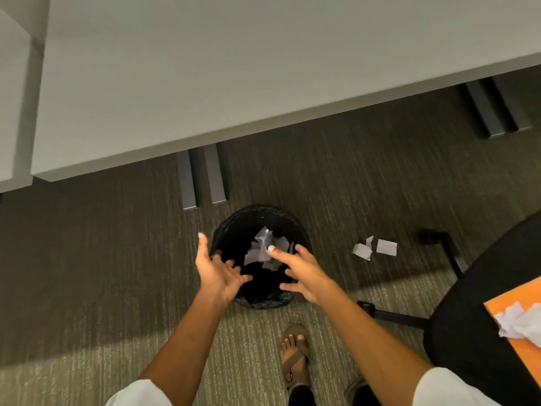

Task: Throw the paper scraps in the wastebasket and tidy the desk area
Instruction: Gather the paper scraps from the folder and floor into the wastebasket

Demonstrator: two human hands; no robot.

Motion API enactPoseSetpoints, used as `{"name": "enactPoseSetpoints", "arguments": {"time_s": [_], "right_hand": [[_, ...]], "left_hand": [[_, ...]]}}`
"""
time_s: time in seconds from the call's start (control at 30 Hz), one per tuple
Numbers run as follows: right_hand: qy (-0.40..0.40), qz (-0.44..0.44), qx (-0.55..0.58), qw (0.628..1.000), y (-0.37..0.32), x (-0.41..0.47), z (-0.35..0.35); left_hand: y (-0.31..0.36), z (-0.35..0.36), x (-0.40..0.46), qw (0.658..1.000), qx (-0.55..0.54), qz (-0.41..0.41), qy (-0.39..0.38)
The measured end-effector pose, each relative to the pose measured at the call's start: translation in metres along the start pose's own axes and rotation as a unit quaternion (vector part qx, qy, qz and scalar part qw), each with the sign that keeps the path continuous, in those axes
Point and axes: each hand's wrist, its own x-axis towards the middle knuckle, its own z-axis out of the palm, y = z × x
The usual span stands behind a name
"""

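A black wastebasket (231, 227) with a black liner stands on the carpet just in front of the desk. White paper scraps (265, 244) lie inside it or are falling into it. My left hand (216, 271) and my right hand (301, 273) hover above its near rim, fingers spread, nothing in either. More white scraps (374, 247) lie on the carpet to the right of the basket. Another heap of scraps (518, 320) rests on an orange folder (524, 297) on the chair seat at the right edge.
The grey desk top (234, 68) fills the upper half, its legs (202, 177) just behind the basket. A black office chair (483, 288) with its wheeled base stands at the right. My sandalled foot (295, 356) is on the carpet behind the basket.
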Motion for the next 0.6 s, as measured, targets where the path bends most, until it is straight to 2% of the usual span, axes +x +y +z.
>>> {"name": "enactPoseSetpoints", "arguments": {"time_s": [0.23, 0.4, 0.6], "right_hand": [[0.066, 0.006, 0.077, 0.995, 0.010, -0.008, -0.051], [0.157, -0.051, 0.123, 0.979, 0.011, -0.030, -0.113], [0.276, -0.152, 0.128, 0.940, -0.013, -0.069, -0.213]], "left_hand": [[-0.025, 0.013, 0.007, 0.998, 0.057, 0.001, 0.017], [-0.066, 0.054, 0.013, 0.982, 0.181, -0.021, 0.043], [-0.158, 0.156, 0.014, 0.941, 0.324, -0.091, -0.031]]}}
